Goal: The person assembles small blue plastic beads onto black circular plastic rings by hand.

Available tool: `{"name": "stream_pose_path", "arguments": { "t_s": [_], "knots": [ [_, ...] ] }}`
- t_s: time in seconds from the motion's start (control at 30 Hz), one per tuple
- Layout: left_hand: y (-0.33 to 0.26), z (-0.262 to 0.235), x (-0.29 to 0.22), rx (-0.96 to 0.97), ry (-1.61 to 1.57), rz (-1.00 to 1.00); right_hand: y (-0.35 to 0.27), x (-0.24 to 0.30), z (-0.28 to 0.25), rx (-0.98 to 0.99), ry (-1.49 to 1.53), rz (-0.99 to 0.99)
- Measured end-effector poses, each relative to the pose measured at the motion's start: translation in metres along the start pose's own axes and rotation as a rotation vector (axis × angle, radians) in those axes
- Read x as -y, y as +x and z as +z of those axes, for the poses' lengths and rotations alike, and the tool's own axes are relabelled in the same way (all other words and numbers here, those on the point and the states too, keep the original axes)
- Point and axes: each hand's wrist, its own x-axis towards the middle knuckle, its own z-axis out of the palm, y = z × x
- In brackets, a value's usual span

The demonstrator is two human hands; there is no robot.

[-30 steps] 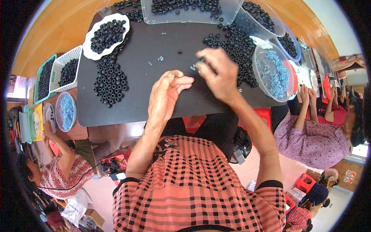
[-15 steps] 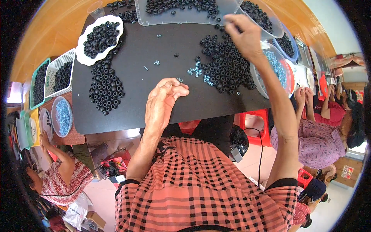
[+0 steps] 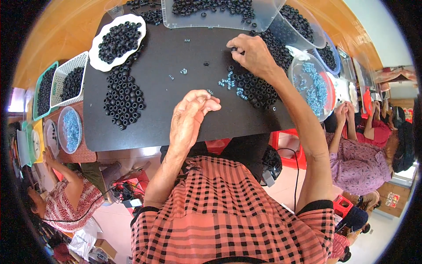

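My right hand [image 3: 254, 55] reaches across the black table [image 3: 176, 127], thumb and forefinger pinched on a black ring at the far edge of a loose pile of black rings [image 3: 259, 88]. Small blue metal pieces [image 3: 228, 82] lie scattered by that pile. My left hand [image 3: 190, 118] rests near the table's front edge with its fingers curled together; whether anything is inside them is hidden. A single blue piece [image 3: 210, 92] lies just beyond its fingertips.
A cluster of black rings [image 3: 124, 97] sits at the left, below a white scalloped plate [image 3: 97, 62] of rings. A clear tray [image 3: 268, 21] stands at the back, a clear bowl [image 3: 295, 66] of blue pieces at the right. Baskets [image 3: 56, 79] and seated people flank the table.
My right hand left the spot beside my left hand, reached out to the far right of the ring pile, then drew back a little to the left. The left hand stayed put.
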Motion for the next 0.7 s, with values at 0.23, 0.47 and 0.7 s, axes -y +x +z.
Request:
{"name": "stream_pose_path", "arguments": {
  "t_s": [0.23, 0.47, 0.7],
  "knots": [
    [0.010, 0.003, -0.002, -0.062, -0.042, -0.013, -0.022, 0.065, -0.008, -0.102, 0.570, 0.115],
    [0.019, 0.003, -0.001, -0.118, 0.030, 0.087, -0.042, 0.099, 0.004, -0.231, 0.688, 0.051],
    [0.016, 0.003, -0.004, -0.112, 0.022, 0.047, -0.054, 0.098, 0.013, -0.271, 0.614, 0.027]
  ]
}}
